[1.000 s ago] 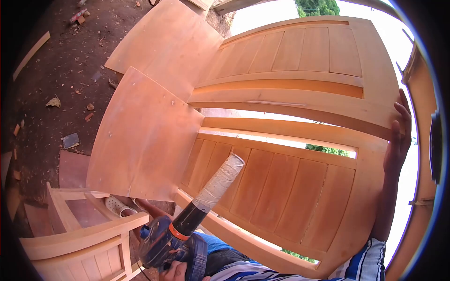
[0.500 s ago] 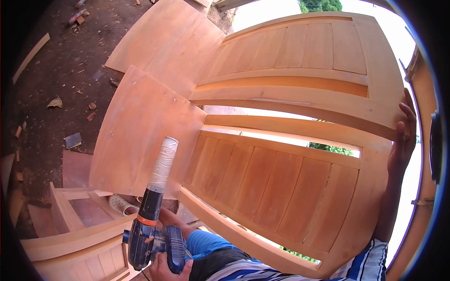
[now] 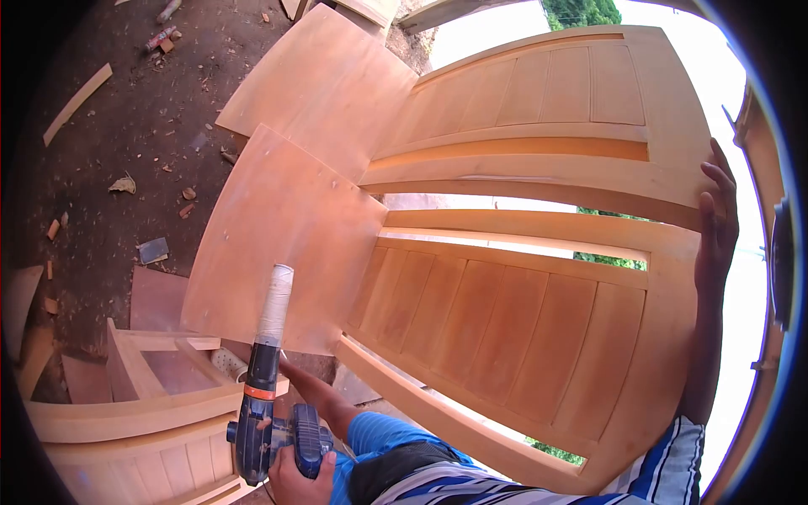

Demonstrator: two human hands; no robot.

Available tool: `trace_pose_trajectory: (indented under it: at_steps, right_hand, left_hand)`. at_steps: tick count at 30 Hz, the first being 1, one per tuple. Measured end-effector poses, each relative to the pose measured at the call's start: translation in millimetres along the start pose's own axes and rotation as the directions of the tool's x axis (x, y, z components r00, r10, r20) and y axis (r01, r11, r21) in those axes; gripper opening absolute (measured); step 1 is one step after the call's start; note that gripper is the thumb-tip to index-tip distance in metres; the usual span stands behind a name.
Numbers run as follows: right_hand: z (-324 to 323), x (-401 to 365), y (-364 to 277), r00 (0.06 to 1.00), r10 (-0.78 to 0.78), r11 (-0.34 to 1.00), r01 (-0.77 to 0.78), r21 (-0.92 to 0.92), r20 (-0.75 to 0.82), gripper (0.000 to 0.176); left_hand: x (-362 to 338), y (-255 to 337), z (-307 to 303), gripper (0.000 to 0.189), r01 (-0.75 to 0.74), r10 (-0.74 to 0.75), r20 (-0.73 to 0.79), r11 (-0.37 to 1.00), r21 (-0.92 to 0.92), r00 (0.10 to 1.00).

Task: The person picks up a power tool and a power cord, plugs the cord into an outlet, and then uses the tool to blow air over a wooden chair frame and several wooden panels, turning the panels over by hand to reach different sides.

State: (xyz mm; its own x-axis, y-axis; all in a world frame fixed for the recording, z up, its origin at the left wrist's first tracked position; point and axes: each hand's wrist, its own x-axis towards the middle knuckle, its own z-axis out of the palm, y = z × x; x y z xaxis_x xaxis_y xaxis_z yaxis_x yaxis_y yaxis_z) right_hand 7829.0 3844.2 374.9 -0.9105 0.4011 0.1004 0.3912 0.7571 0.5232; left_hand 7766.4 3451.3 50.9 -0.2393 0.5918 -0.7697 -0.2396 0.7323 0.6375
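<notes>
My left hand (image 3: 301, 480) is closed around the handle of a dusty hand-held blower (image 3: 255, 429) at the bottom left. Its long nozzle (image 3: 275, 307), wrapped in pale tape, points up over the plywood seat (image 3: 278, 227) of the nearer wooden chair. That chair's slatted backrest (image 3: 497, 337) stretches to the right. Behind it, the farther chair has a similar backrest (image 3: 539, 93) and seat (image 3: 324, 76). At the far right, my right hand (image 3: 718, 198) rests against the backrest's outer edge, fingers extended and partly hidden.
Another wooden frame (image 3: 135, 421) with slats stands at the lower left, beside a foot in a light shoe (image 3: 229, 364). Wood scraps, a curved strip (image 3: 77, 103) and a dry leaf (image 3: 123, 183) lie on the dirt floor. Trees (image 3: 581, 13) show beyond.
The whole view has shifted, so the chairs appear a little farther right. The blower's nozzle has swung left over the seat and points straighter up. My right hand stays at the backrest edge.
</notes>
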Motion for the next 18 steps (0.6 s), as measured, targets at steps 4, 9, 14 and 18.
trace_pose_trajectory:
  at_steps: [4, 9, 14, 18]
  right_hand:
    - [3, -3, -1, 0.999, 0.034, 0.999, -0.033, 0.027, -0.036, 0.038]
    - [4, -2, 0, 0.998, 0.054, 0.997, -0.051, 0.065, -0.044, 0.041]
    - [8, -3, 2, 0.993, 0.093, 0.986, -0.081, 0.147, -0.074, 0.039]
    - [10, -4, 4, 0.993, 0.084, 0.973, -0.064, 0.224, -0.081, 0.038]
  left_hand:
    - [-16, -19, 10, 0.043, -0.019, 0.016, 0.027, 0.993, 0.115, 1.000]
    - [-34, -29, 17, 0.042, -0.033, 0.024, 0.051, 0.985, 0.171, 0.998]
    - [-57, -34, 22, 0.043, -0.046, 0.033, 0.089, 0.987, 0.151, 0.996]
    - [-79, -39, 32, 0.047, -0.058, 0.041, 0.068, 0.960, 0.275, 0.997]
